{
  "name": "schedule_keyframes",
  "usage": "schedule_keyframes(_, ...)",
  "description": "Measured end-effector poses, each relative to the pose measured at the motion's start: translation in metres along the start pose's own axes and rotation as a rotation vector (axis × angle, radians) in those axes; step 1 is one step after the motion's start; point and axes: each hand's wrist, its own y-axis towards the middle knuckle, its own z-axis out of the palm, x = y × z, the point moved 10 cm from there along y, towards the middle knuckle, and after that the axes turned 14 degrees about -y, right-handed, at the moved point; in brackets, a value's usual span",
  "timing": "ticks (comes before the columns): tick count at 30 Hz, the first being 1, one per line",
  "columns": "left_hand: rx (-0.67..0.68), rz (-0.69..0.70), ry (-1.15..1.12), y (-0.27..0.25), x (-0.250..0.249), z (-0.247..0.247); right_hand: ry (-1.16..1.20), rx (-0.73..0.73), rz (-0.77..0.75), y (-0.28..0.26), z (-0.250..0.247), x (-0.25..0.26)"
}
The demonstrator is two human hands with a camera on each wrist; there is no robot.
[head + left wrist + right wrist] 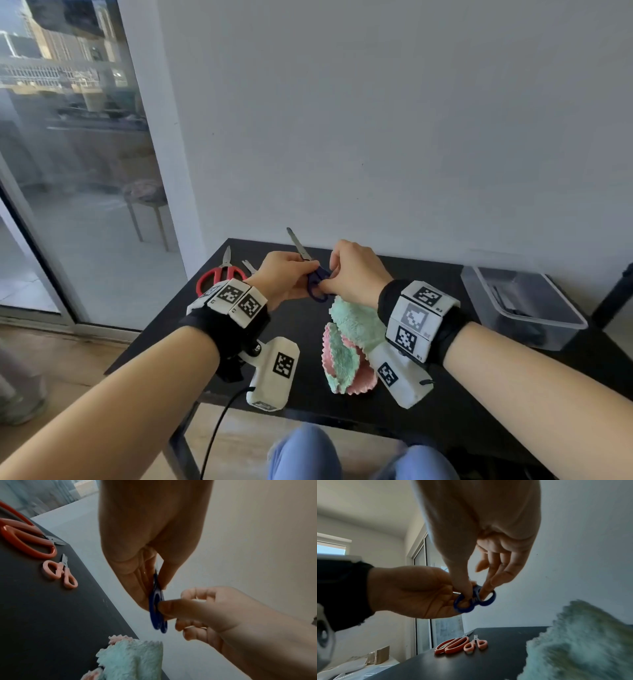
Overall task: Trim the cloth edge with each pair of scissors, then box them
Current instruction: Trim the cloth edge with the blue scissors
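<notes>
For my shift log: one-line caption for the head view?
Both hands, left hand and right hand, grip blue scissors above the cloth.

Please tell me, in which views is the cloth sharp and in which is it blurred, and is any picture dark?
Head view: evenly daylit, the cloth fairly sharp, the table edges curved by the wide lens. Left wrist view: dim, the left hand in shadow, the blue scissors soft. Right wrist view: the cloth smeared and out of focus, close to the lens.
</notes>
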Motion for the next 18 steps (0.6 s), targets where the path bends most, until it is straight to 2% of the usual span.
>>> schedule_keyframes(6,0.104,-0.058,0.110,-0.014,0.020,0.021,0.098,-0.002,0.016,-0.016,0.008,-0.039)
schedule_keyframes(11,0.129,-0.064,0.161,-0.016,0.030,0.026,0.323,0.097,-0.019,-0.022,0.028,-0.047)
schedule_keyframes(18,0.110,-0.025,0.241,-0.008,0.032,0.022,0.511,0.198,-0.006,-0.026,0.043,-0.048)
